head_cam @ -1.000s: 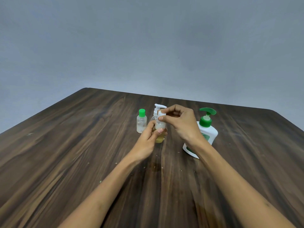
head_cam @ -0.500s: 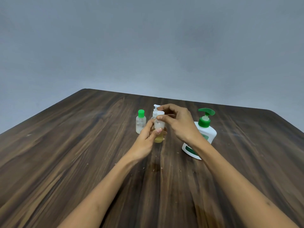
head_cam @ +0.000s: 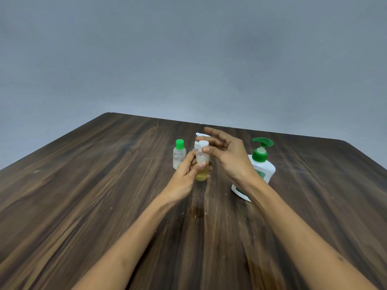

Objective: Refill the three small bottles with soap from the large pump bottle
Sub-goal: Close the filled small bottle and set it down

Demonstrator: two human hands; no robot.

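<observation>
At frame centre, left hand point(head_cam: 186, 172) grips 1 capped, part-filled small bottle point(head_cam: 202, 164), right hand point(head_cam: 228, 155) spread above; 2 bottles seemingly remain.

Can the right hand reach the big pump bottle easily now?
Probably yes. The right hand is open and holds nothing, and the large pump bottle stands right beside its wrist with nothing between them.

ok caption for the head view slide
Left hand holds a white-capped small bottle; right hand spread open at its cap.
</observation>
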